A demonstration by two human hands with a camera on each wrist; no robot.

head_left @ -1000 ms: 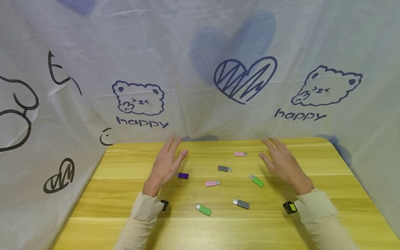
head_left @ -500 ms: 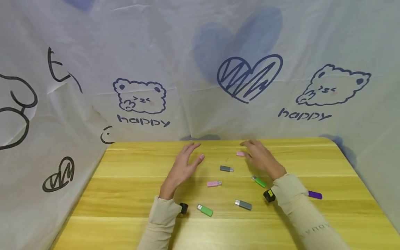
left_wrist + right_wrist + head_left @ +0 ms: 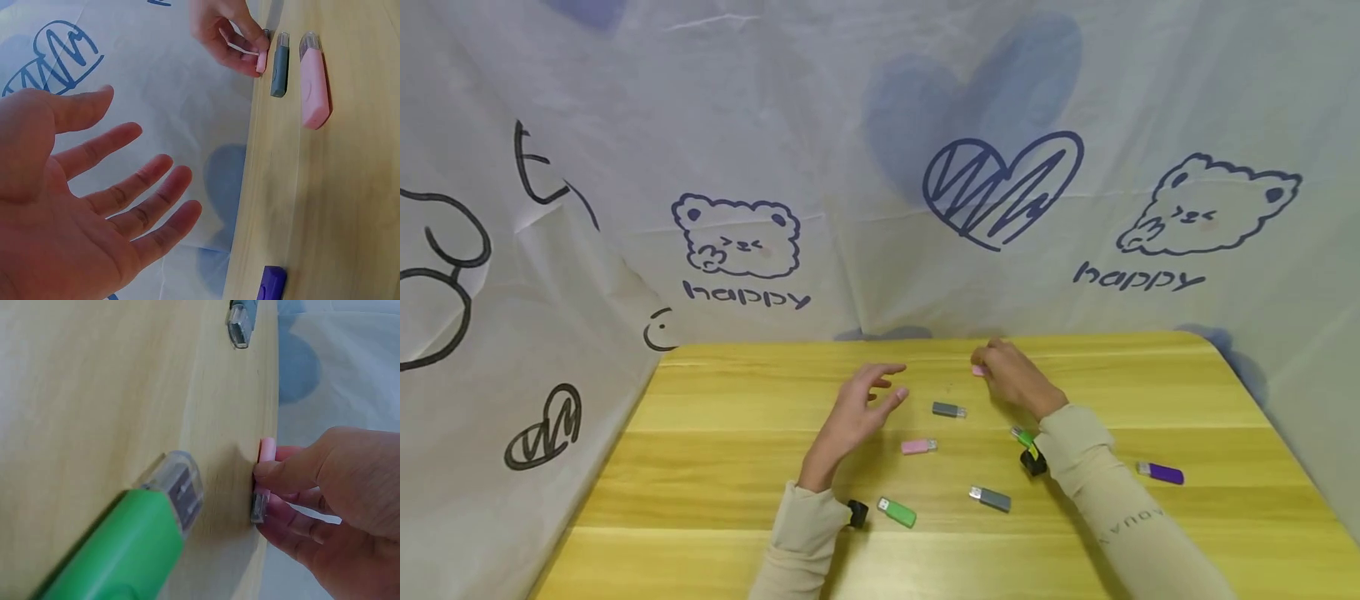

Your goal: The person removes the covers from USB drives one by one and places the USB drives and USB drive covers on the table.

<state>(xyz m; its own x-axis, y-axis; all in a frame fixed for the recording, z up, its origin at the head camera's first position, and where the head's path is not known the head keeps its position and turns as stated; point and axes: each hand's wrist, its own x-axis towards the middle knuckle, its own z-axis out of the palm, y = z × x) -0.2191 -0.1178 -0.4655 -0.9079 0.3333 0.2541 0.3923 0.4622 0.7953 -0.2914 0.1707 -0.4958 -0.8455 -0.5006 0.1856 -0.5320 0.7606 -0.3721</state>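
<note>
My right hand (image 3: 1015, 379) pinches a pink USB flash drive (image 3: 267, 450) near the table's far edge; thumb and fingers hold its sides. The head view shows just a bit of that drive. My left hand (image 3: 850, 408) hovers over the middle of the table, fingers loosely spread and holding nothing. A second pink drive (image 3: 917, 447) and a grey drive (image 3: 948, 410) lie to its right. The left wrist view shows a purple drive (image 3: 272, 283) low at its edge. Next to my right wrist lies a green drive (image 3: 125, 550), partly covered in the head view.
Nearer the front lie a green drive (image 3: 897, 512) and another grey drive (image 3: 990, 498). A purple drive (image 3: 1161, 473) lies right of my right forearm. White cloth (image 3: 865, 167) with drawings hangs behind the wooden table (image 3: 700, 467).
My right hand has moved left to the far pink drive and now pinches it. My left hand has shifted right, still holding nothing. The right-hand purple drive has come into view beside the right sleeve.
</note>
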